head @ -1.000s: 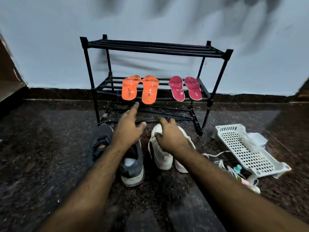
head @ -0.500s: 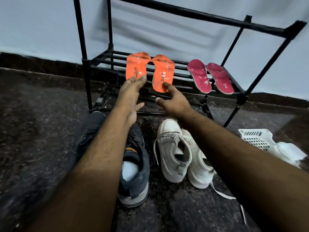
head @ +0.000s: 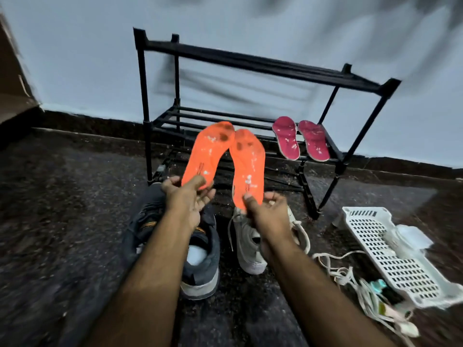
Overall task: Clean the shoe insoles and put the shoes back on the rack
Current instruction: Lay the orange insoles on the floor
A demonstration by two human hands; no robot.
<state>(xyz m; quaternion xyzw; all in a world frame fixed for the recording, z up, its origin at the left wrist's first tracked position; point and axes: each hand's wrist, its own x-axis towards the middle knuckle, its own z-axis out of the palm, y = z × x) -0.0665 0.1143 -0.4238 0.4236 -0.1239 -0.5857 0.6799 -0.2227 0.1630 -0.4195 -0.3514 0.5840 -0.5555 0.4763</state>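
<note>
- Hands first: the left hand (head: 186, 196) pinches the heel end of the left orange insole (head: 209, 152), thumb on the near face and fingers curled behind it, so the insole stands up from the grip with its toe pointing away toward the rack.
- Right hand (head: 265, 209) grips the heel of the right orange insole (head: 248, 169) the same way, thumb pressed on the front and the other fingers folded round the edge.
- Both orange insoles are held in the air in front of the black shoe rack (head: 263, 63), their toe ends touching or nearly so; dark smudges mark the toe areas and pale specks dot the surfaces.
- Two pink insoles (head: 300, 139) lie side by side on the right part of the rack's middle shelf, speckled with white.
- Dark grey shoes (head: 200, 254) sit on the floor under the left forearm, with a pale lining visible inside the nearer one.
- White shoes (head: 250, 246) stand just beside them, under the right wrist, laces loose.
- White perforated basket (head: 390, 256) lies on the dark speckled floor (head: 62, 209) to the right, with a white cloth or packet on it; I cannot tell which.
- Loose white laces (head: 350, 274) and some small items, too blurred to name, lie near the basket's close end.
</note>
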